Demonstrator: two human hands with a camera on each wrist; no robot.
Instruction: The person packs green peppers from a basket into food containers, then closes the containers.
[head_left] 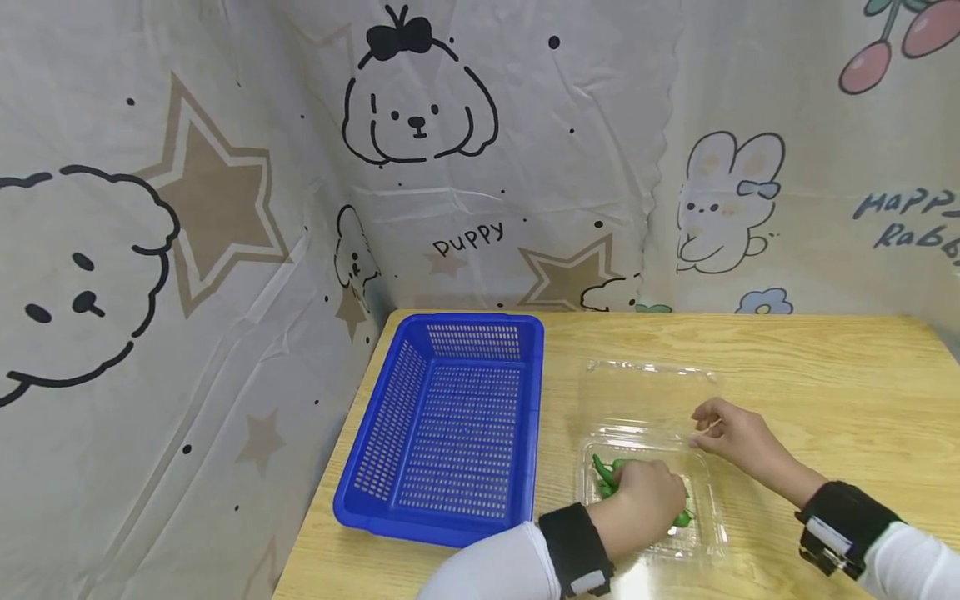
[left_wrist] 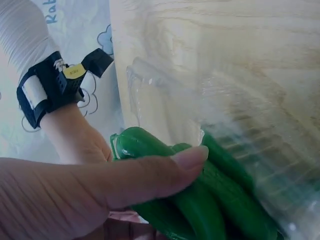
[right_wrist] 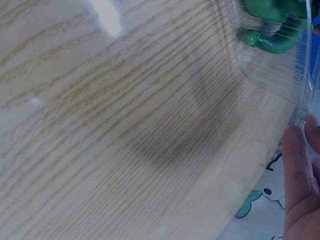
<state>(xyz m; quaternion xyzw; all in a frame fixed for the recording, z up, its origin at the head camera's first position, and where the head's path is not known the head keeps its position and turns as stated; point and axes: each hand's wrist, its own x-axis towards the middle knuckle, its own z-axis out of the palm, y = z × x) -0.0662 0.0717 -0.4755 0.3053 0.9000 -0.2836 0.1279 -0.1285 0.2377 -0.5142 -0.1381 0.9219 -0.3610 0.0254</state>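
A clear plastic clamshell box (head_left: pixel 708 500) lies on the table with its lid (head_left: pixel 648 392) folded back. Several green chili peppers (head_left: pixel 603 471) sit in its base, partly covered by my left hand (head_left: pixel 647 504). In the left wrist view, the thumb (left_wrist: pixel 145 180) presses over smooth green peppers (left_wrist: pixel 200 210) and the other fingers are mostly hidden beneath; the hand grips some of them. At the far right side of the box, near its hinge, my right hand (head_left: pixel 742 437) pinches the rim. The right wrist view has the thumb and fingers (right_wrist: pixel 297 170) at the clear plastic edge.
Left of the box stands a blue slotted plastic basket (head_left: pixel 538 392), with nothing visible inside. The wooden table (head_left: pixel 832 383) extends to the right. A cloth printed with cartoon animals (head_left: pixel 480 200) hangs behind the table and on the left.
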